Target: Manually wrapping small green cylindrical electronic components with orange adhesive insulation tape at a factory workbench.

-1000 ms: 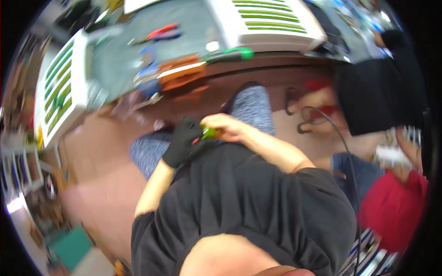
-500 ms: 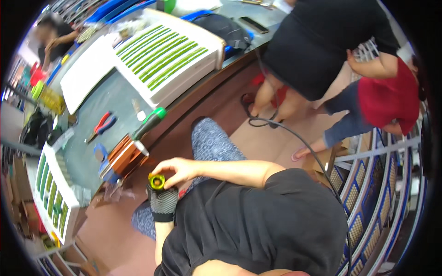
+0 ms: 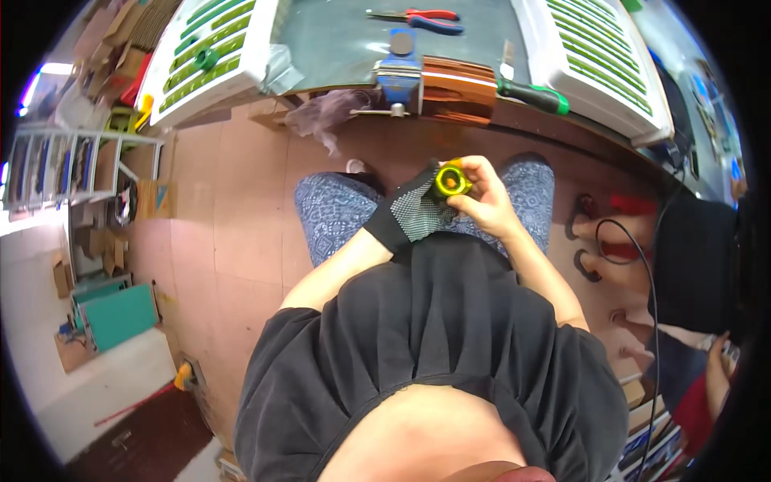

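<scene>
Above my lap I hold a round yellow-green hollow part [image 3: 441, 186], its open end facing up with something orange inside. My left hand [image 3: 411, 211], in a grey dotted glove with a black cuff, is closed round it from the left. Bare, my right hand [image 3: 490, 202] pinches its right side between thumb and fingers. Beyond them, a blue bench vise [image 3: 399, 76] is fixed at the table edge, with a copper-brown block [image 3: 458, 87] beside its jaw. A green-and-black-handled tool [image 3: 534, 95] lies right of the block. Red-and-blue pliers [image 3: 434, 20] rest behind the vise.
White trays with rows of green strips stand on the table, one at the left [image 3: 207, 60] and one at the right [image 3: 598, 56]. A clear plastic bag [image 3: 325, 119] hangs under the edge. To the right are a black cable [image 3: 656, 321] and other people's legs and feet.
The view has swung left and down, so the vise and table now lie straight ahead. Both hands still hold the yellow-green part over my lap.
</scene>
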Available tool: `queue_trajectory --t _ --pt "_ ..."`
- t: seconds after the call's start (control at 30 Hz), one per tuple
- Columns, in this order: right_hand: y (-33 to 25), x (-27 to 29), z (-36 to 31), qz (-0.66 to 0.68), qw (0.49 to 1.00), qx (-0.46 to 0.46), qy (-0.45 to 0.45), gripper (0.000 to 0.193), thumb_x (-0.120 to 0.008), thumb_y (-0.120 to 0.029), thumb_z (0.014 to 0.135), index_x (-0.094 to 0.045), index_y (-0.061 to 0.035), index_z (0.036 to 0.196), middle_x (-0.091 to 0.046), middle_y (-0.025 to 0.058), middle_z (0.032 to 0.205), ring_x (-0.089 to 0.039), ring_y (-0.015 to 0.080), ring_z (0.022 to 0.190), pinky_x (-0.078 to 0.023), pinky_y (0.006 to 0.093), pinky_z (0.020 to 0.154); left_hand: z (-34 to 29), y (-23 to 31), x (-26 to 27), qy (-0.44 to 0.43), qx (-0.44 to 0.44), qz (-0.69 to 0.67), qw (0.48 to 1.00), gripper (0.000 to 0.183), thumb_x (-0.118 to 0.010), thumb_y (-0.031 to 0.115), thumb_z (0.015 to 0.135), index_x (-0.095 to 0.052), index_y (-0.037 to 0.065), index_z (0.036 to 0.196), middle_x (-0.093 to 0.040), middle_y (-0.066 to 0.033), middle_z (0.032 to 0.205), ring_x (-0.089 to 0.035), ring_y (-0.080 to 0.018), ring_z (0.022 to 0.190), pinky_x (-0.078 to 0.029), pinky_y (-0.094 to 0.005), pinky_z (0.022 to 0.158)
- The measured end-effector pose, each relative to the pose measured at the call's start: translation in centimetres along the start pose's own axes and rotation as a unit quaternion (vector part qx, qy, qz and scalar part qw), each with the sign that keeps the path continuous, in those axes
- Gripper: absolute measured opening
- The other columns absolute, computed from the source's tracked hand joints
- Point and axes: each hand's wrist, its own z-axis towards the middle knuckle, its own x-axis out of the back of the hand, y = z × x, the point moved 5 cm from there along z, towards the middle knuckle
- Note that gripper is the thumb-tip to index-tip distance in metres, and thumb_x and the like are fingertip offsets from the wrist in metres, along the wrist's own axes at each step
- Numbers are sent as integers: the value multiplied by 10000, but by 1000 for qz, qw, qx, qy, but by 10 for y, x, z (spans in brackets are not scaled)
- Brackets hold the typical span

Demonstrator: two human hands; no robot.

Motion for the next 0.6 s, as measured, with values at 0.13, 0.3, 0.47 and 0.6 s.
queue_trajectory --t 0.13,0.3,0.47,0.6 --pt "15 12 -2 17 1000 3 13 470 -577 72 788 -391 -39 1206 -516 120 1185 -542 244 1104 -430 331 953 -38 50 9 123 -211 589 770 236 -576 143 887 -592 23 1089 -605 -65 1052 -569 -102 889 -483 -269 706" --pt "15 9 -4 27 999 -18 -10 461 -602 94 789 -420 -32 1193 -516 85 1139 -544 160 1056 -474 276 869 -42 98 -69 -18 -236 689 685 325 -733 137 704 -624 84 1006 -528 -56 782 -544 -181 674 -439 -287 605" --pt "17 6 -3 47 997 -42 -47 463 -613 92 782 -425 -34 1186 -516 82 1139 -550 165 1059 -464 286 886 -29 101 -79 -163 -249 763 573 264 -727 212 696 -640 113 925 -548 -63 778 -563 -244 719 -447 -339 627" --pt "19 9 -2 45 996 -57 -58 463 -620 85 779 -426 -32 1183 -515 82 1138 -550 168 1063 -455 288 902 -27 104 -74 -194 -243 817 486 198 -708 219 699 -648 127 864 -557 -55 752 -570 -263 741 -449 -353 639"
